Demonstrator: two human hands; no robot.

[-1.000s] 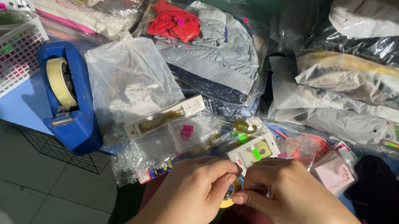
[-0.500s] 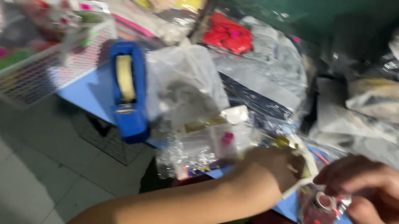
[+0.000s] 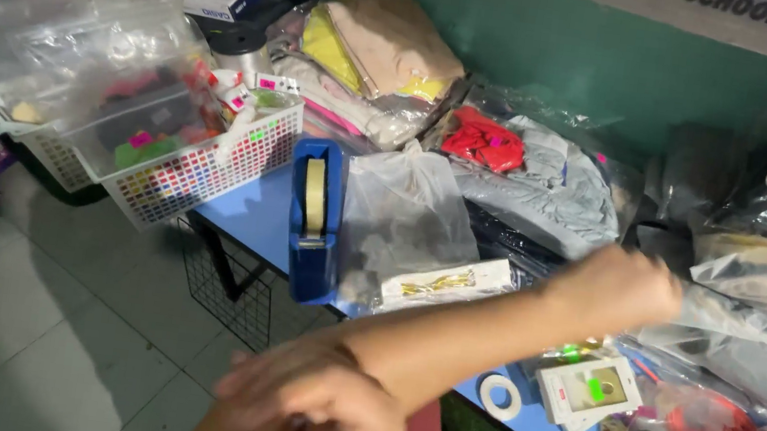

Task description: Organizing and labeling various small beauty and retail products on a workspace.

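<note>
Care suits our left hand (image 3: 621,288) by the clear bags (image 3: 754,329) at two o'clock; blur hides its grip, likewise our right hand (image 3: 318,410).

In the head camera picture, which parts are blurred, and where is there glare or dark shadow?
Head view: the left hand reaching out and the right hand low in front are smeared by motion; the blue tape dispenser is fairly sharp; the clear plastic bags catch pale glare; the floor at far left lies in dark shadow.
</note>
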